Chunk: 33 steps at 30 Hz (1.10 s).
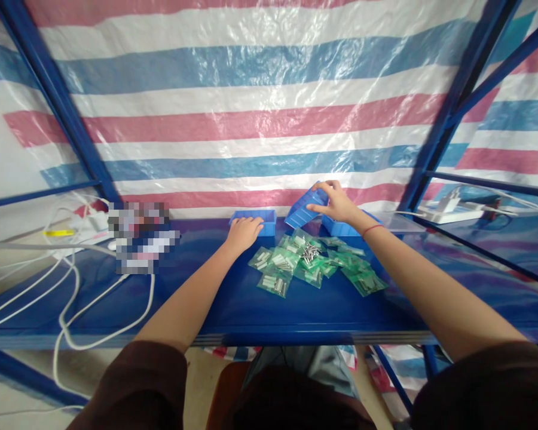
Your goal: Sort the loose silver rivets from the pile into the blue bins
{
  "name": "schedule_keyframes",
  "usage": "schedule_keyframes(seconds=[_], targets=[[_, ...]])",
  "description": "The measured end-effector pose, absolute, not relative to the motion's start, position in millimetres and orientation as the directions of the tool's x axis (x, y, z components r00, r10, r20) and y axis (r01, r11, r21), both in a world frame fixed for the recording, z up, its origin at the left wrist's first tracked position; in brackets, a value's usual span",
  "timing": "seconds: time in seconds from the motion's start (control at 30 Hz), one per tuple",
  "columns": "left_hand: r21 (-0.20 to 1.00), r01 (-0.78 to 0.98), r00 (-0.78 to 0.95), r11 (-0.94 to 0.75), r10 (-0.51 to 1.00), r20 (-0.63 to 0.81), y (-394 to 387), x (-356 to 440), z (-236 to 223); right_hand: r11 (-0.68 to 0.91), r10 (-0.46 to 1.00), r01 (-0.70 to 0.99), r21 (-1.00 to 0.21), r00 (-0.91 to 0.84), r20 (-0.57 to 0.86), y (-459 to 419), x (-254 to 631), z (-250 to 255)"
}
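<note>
A blue plastic bin [303,208] is held up on a slant by my right hand [334,203], thumb on one side and fingers over its upper end. Its low end hangs just above a heap of small clear-green plastic bags [281,260]. Loose metal pieces like screws or pins [311,253] lie on the heap. On the left, my left hand [245,232] curls its fingers over the front rim of a second blue bin [269,222], which stands on the table. A third blue bin [336,227] stands partly hidden behind my right hand and wrist.
The blue table [233,310] backs onto a striped plastic sheet [260,131]. White cables [74,298] and a pixelated patch [143,239] are at the left. Blue frame posts [452,113] rise on both sides. A white power strip [452,210] sits at the right.
</note>
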<state>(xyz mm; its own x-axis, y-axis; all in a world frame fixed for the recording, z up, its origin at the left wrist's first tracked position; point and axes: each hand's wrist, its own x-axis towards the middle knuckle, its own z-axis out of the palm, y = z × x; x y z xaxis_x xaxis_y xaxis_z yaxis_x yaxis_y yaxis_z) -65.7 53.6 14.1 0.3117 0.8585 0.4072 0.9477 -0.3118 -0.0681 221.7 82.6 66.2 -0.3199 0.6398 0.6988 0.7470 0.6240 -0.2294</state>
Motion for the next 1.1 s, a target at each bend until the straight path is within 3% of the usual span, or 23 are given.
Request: schedule_keyframes(seconds=[0.17, 0.4, 0.57, 0.77, 0.9, 1.0, 1.1], targets=[[-0.08, 0.951, 0.303, -0.298, 0.856, 0.42, 55.7, -66.4, 13.6, 0.608, 0.686, 0.766, -0.207, -0.377, 0.622, 89.3, 226.2, 46.0], [-0.085, 0.944, 0.324, -0.318, 0.853, 0.409, 62.8, -72.2, 11.3, 0.359, 0.85, 0.932, 0.055, -0.351, 0.392, 89.9, 232.2, 28.2], [-0.076, 0.939, 0.338, -0.336, 0.856, 0.391, 70.8, -74.2, 11.8, 0.36, 0.836, 0.927, 0.106, -0.371, 0.405, 89.2, 233.5, 21.8], [-0.078, 0.935, 0.349, -0.345, 0.865, 0.361, 79.2, -68.0, 13.1, 0.405, 0.842, 0.913, 0.047, -0.393, 0.371, 90.9, 238.6, 27.1], [-0.06, 0.928, 0.365, -0.368, 0.863, 0.348, 75.8, -64.4, 14.7, 0.499, 0.809, 0.863, -0.082, -0.43, 0.401, 83.1, 251.6, 28.2], [-0.059, 0.91, 0.4, -0.41, 0.831, 0.386, 68.9, -57.0, 16.7, 0.441, 0.867, 0.866, -0.235, -0.345, 0.359, 75.5, 264.5, 25.9], [-0.061, 0.873, 0.467, -0.484, 0.793, 0.392, 62.9, -41.0, 19.3, 0.365, 0.913, 0.893, -0.264, -0.288, 0.29, 73.1, 273.4, 21.4]])
